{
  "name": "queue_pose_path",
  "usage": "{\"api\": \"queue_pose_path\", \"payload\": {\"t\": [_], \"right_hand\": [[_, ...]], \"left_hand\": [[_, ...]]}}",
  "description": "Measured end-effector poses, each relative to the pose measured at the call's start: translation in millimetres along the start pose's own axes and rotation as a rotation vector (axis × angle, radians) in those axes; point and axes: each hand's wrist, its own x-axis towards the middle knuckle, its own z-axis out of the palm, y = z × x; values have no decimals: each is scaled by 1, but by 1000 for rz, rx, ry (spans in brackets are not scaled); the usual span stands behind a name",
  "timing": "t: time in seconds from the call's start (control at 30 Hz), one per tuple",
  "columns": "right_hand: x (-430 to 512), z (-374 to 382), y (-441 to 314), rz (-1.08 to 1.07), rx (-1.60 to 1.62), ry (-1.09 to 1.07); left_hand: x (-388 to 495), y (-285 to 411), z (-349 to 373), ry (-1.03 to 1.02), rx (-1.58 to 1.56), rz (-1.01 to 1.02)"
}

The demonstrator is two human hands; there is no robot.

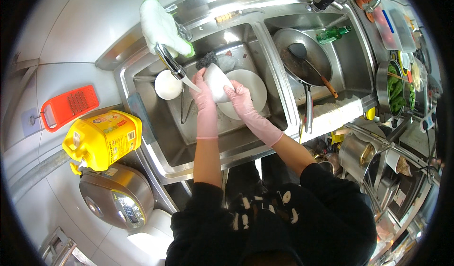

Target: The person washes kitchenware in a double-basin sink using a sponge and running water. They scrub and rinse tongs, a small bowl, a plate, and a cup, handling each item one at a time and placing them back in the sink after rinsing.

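A white bowl [217, 83] is tilted between my two hands above the left sink basin. My left hand [203, 90], in a pink glove, grips its left side, while my right hand [242, 96], gloved alike, holds its lower right edge. Water from the chrome faucet [171, 62] runs down onto my left glove beside the bowl. Below lie a white plate [253, 90], partly hidden by the bowl and my right hand, and another round white dish [169, 85]. A dark scouring pad [207, 60] rests behind the bowl in the basin.
The right basin holds a wok [283, 46] with a spatula [298, 50] and a green glass bottle [330, 35]. A white cloth [159, 24] drapes over the faucet. A knife [228, 16] lies on the back ledge. Left stand a yellow jug [103, 140] and a rice cooker [117, 195].
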Motion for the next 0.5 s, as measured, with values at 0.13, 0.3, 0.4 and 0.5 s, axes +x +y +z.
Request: {"api": "queue_pose_path", "payload": {"t": [0.13,0.3,0.4,0.5], "right_hand": [[3,-2,-5,11,-63,-42],[12,-9,-12,148,-6,-147],[22,-12,-12,248,170,-203],[33,-11,-9,270,293,-136]], "left_hand": [[18,-3,-4,-27,-248,-173],[22,1,-33,-165,-414,-389],[5,-1,-54,-5,-488,-528],[-16,-6,-77,-181,-648,-441]]}}
